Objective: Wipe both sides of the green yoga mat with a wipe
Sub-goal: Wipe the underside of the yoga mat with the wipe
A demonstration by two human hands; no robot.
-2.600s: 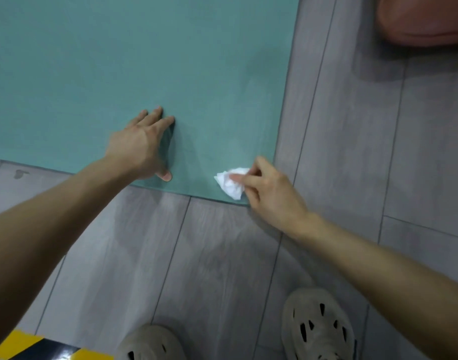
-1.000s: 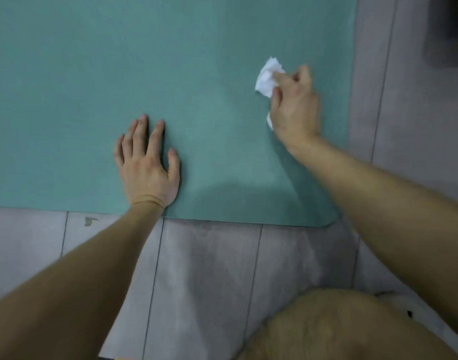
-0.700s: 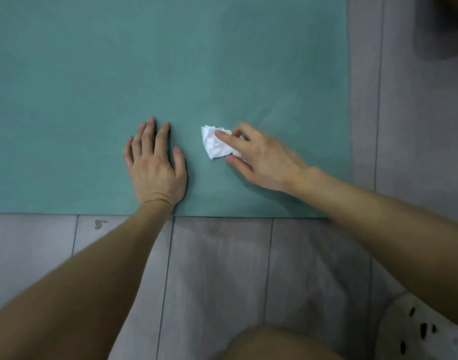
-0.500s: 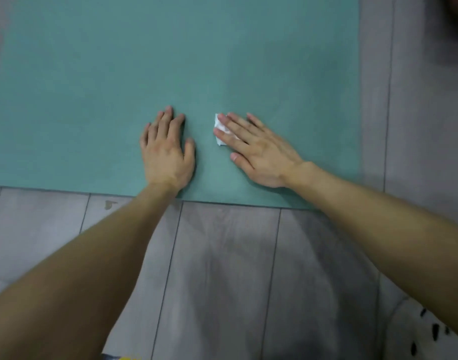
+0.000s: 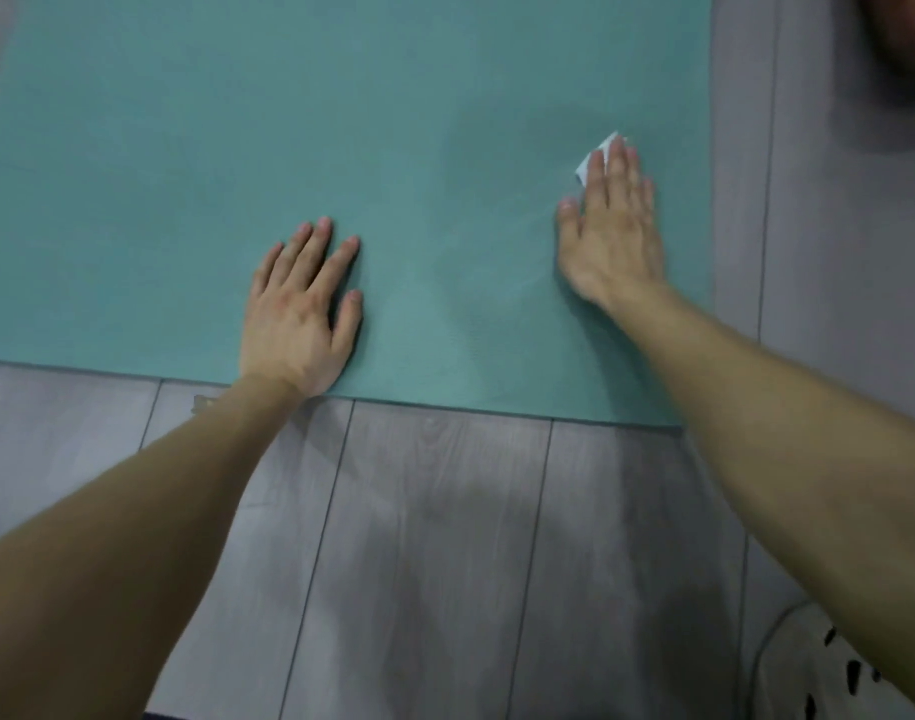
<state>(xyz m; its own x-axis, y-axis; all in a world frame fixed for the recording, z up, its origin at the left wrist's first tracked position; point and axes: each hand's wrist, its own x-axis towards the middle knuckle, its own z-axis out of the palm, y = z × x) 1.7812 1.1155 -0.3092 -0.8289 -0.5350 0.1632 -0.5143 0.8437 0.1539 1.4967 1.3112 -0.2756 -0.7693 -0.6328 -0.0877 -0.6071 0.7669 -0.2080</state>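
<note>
The green yoga mat (image 5: 237, 122) lies flat on the floor and fills the upper part of the view, its near edge running across the middle. My left hand (image 5: 302, 317) rests palm down with straight fingers on the mat close to that edge. My right hand (image 5: 611, 231) lies flat near the mat's right edge, fingers straight, pressing a white wipe (image 5: 598, 154) against the mat. Only a small corner of the wipe peeks out under the fingertips.
Grey wood-plank floor (image 5: 445, 537) surrounds the mat in front and on the right. A pale perforated shoe (image 5: 808, 667) shows at the bottom right. A dark reddish object (image 5: 907, 39) sits at the top right corner.
My right hand has slid the wipe from beside my left hand out to the right and farther up the mat. My left hand stays planted.
</note>
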